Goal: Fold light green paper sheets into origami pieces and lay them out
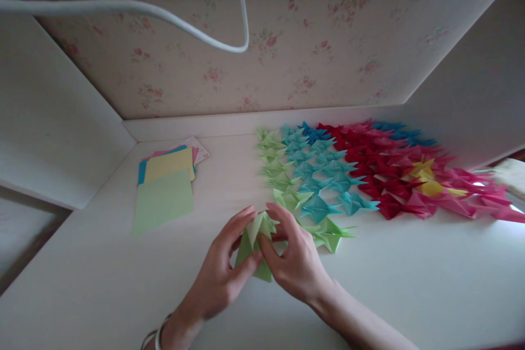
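Pale-green origami paper [257, 228] is being held, part-folded, near the middle of the surface [410, 279], while at the far left a fanned stack of coloured paper sheets [164, 197] is lying flat and unfolded. Rightward of that, the left hand [221, 270] is gripping the paper's left side between thumb and fingers and the right hand [296, 262] is pinching its upper folds, which are looking only partly shaped. Farther right, rows of green, turquoise, red and pink origami cranes [371, 174], with some blue and yellow, are resting, apparently finished.
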`<state>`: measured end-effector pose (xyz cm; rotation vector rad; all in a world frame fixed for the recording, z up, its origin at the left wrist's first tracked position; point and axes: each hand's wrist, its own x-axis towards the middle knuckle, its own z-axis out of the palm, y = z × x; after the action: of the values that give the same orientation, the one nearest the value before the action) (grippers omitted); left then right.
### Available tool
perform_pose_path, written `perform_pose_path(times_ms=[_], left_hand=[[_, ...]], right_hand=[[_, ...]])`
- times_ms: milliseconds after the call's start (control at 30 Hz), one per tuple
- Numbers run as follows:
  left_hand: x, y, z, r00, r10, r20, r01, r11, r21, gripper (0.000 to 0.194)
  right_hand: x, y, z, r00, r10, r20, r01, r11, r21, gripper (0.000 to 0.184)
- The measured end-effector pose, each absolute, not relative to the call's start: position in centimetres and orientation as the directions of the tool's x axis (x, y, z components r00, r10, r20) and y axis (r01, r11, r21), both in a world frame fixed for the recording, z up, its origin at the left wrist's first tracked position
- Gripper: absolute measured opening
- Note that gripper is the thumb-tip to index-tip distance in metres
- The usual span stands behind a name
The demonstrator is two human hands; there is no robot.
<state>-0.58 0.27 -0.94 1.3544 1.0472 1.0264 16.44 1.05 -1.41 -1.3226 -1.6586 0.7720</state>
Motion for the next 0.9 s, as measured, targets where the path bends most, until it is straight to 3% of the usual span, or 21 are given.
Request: perform_pose_path(times_ms=[100,200,300,433,533,700,900], left_hand=[[-0.5,0.2,-0.5,0.28,0.96,0.014,0.033,-0.024,0.999,0.052],[-0.3,0.2,-0.2,0.33,0.944,-0.009,-0.031,0.021,0.999,0.051],[-0.2,0.5,-0.5,0.24,0.964,-0.117,-0.161,0.159,0.974,0.042],[-0.1,1.2,-0.9,0.137,0.948,-0.287,-0.394,0.318,0.862,0.03],[0.1,1.5,-0.9,0.119,0.932,-0.343,-0.46,0.358,0.812,0.027],[0.4,1.5,-0.5,0.174,0.908,-0.382,-0.458,0.418,0.785,0.027],[0.1,1.7,-0.2,0.222,0.857,-0.464,-0.316,0.514,0.797,0.03]], right_hand=[[16.4,1.2,-1.1,-0.089,0.974,0.209,0.457,0.226,-0.86,0.05],[16.4,1.2,-1.0,-0.091,0.968,0.234,0.538,0.245,-0.806,0.032],[16.5,1.2,-1.1,-0.049,0.968,0.248,0.569,0.231,-0.789,0.025],[16.5,1.2,-1.5,-0.098,0.963,0.253,0.492,0.268,-0.828,0.054],[16.5,1.1,-1.7,-0.103,0.958,0.266,0.445,0.283,-0.85,0.068],[16.7,1.0,-2.0,-0.122,0.92,0.372,0.442,0.386,-0.81,0.057],[17.3,1.0,-2.0,-0.21,0.797,0.567,0.539,0.578,-0.613,0.044]])
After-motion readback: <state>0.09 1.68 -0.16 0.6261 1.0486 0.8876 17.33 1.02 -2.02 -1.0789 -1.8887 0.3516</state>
